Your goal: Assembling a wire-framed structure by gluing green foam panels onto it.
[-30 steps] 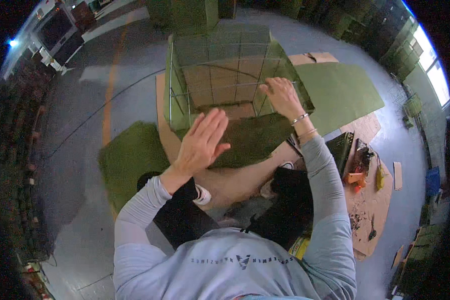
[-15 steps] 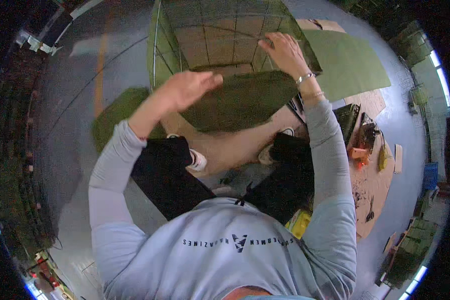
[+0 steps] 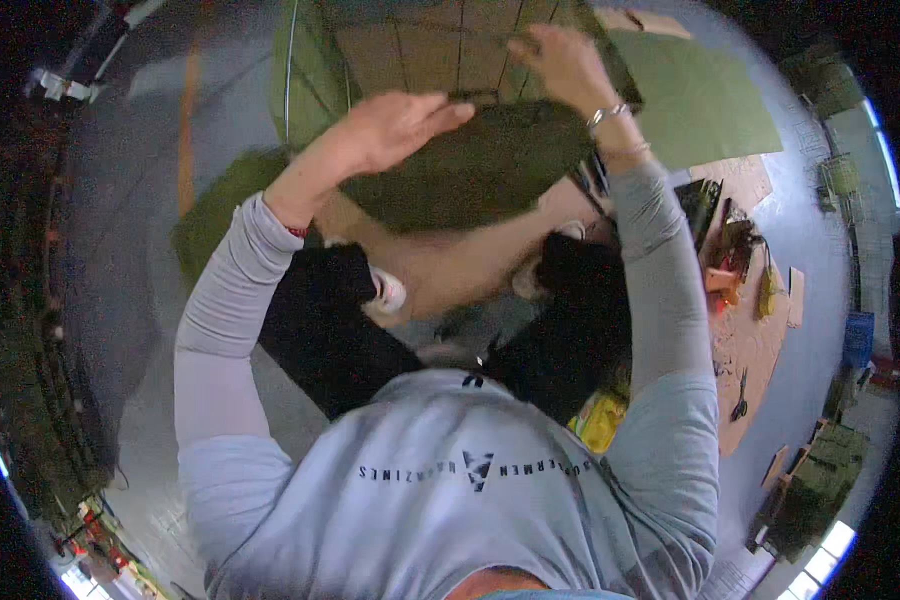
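In front of me stands a large box-like frame with green cloth-like sides [image 3: 305, 75] and a brown inner panel [image 3: 400, 45] crossed by dark lines. A dark green flap [image 3: 470, 175] droops from its near side over the cardboard. My left hand [image 3: 395, 130] is above the flap's left part, fingers stretched forward, holding nothing I can see. Over the frame's right part, my right hand [image 3: 565, 65] has its fingers spread and slightly bent, a little blurred, with nothing visible in it. Whether either hand touches the cloth I cannot tell.
Green sheet material [image 3: 695, 105] lies at the far right. On cardboard [image 3: 755, 370] to my right are scissors [image 3: 740, 400], an orange tool [image 3: 722, 282] and a yellow-handled item [image 3: 767, 295]. A yellow package [image 3: 600, 420] sits by my right thigh. A blue bin [image 3: 858, 340] stands farther right.
My left hand has moved forward and slightly right, its fingers stretched more. My right hand has shifted forward and slightly left. The whole view has tilted a little, so the frame sits higher.
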Demonstrator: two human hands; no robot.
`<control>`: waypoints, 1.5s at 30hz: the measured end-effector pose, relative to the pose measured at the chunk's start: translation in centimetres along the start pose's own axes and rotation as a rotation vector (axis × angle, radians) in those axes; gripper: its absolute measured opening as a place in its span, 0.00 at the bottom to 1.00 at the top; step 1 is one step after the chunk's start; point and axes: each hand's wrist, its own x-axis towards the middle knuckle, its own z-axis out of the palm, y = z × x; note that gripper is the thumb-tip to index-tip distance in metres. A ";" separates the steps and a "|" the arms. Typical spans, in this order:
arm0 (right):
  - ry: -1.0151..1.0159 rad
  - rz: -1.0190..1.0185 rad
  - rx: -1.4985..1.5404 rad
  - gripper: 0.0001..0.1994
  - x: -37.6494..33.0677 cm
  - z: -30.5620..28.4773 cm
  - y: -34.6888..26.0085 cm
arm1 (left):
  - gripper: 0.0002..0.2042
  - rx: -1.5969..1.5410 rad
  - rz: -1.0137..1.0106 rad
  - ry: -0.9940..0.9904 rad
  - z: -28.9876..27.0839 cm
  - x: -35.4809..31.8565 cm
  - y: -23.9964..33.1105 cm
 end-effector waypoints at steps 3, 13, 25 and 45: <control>-0.135 0.091 -0.026 0.24 -0.2 0.5 -1.2 | 0.29 -0.334 -0.070 0.020 1.2 1.3 -4.4; -0.007 -0.231 0.306 0.21 -1.0 0.9 2.7 | 0.38 0.803 -0.147 0.649 -5.8 8.6 -14.6; -0.105 -0.187 0.286 0.09 1.3 -4.1 -0.7 | 0.13 0.826 -0.279 0.591 -15.1 14.4 -15.6; 0.423 0.422 0.280 0.41 -5.1 -4.6 -5.1 | 0.12 1.217 0.376 0.849 -12.2 13.7 -6.7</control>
